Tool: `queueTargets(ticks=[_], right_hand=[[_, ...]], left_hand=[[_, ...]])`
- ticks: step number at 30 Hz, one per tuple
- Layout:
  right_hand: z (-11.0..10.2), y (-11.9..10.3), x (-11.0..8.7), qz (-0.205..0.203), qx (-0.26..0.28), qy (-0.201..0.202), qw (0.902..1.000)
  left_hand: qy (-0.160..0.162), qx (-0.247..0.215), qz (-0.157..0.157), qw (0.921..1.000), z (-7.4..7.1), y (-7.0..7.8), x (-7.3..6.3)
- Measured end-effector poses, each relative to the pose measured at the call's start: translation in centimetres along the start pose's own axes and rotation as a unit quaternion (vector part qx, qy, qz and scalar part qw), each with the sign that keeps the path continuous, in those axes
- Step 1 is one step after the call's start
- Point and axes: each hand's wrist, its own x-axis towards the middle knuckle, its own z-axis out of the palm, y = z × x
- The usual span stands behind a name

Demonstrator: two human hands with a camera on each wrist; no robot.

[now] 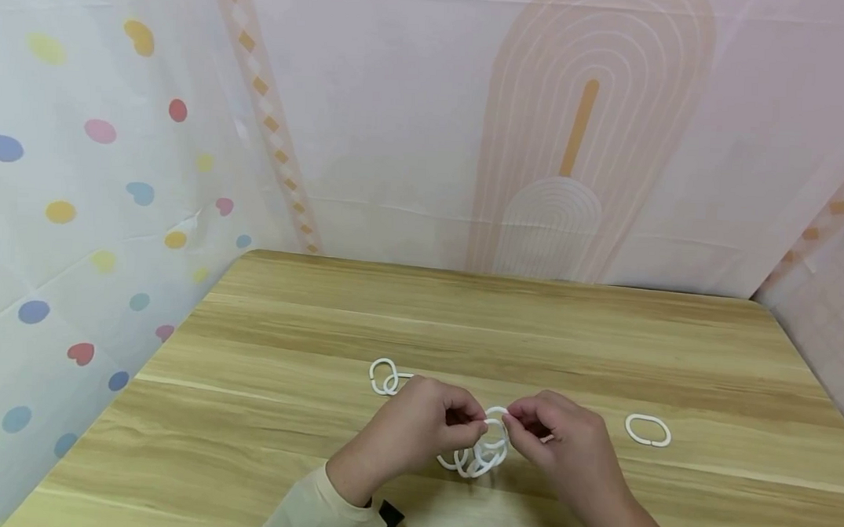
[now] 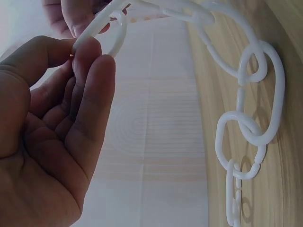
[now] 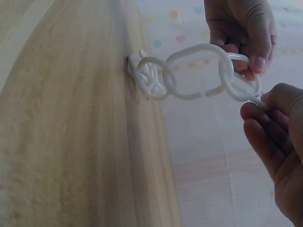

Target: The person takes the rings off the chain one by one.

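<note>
Taking the place where the two hands meet as the clock's centre, a cloth with coloured dots (image 1: 34, 312) hangs at ten o'clock, beyond a wood-grain tabletop (image 1: 262, 366). Nearer, also at ten o'clock, linked white rings (image 1: 393, 380) lie on the tabletop, partly hidden behind the left hand (image 1: 425, 421), which comes in from eight o'clock in a cream sleeve (image 1: 319, 510). Its thumb and index finger pinch a white link. A chain of white links (image 3: 199, 46) hangs at seven o'clock, its lower part bunched on the tabletop. The right hand (image 1: 566, 431), reaching in from four o'clock, pinches a white link between thumb and index finger. Farther right, at three o'clock, one loose white link (image 1: 645, 417) lies flat, well apart.
</note>
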Motion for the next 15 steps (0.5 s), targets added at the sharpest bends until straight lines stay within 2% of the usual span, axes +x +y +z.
queueTargets(ticks=[4, 6, 10, 15], right_hand=[[-0.01, 0.27, 0.00, -0.051, 0.006, 0.000, 0.9987], [-0.02, 0.35, -0.01, -0.060, 0.014, -0.001, 0.9981], [-0.08, 0.32, -0.08, -0.049, 0.019, -0.011, 0.9985], [0.24, 0.30, -0.11, -0.039, 0.024, 0.001, 0.9989]], left_hand=[[-0.013, -0.011, -0.008, 0.9998, -0.19, 0.11, -0.06], [-0.019, -0.016, -0.012, 0.9996, -0.23, 0.15, -0.08], [-0.029, -0.031, -0.027, 0.9987, -0.29, 0.17, -0.15], [-0.028, -0.052, -0.053, 0.9968, -0.40, 0.08, -0.20]])
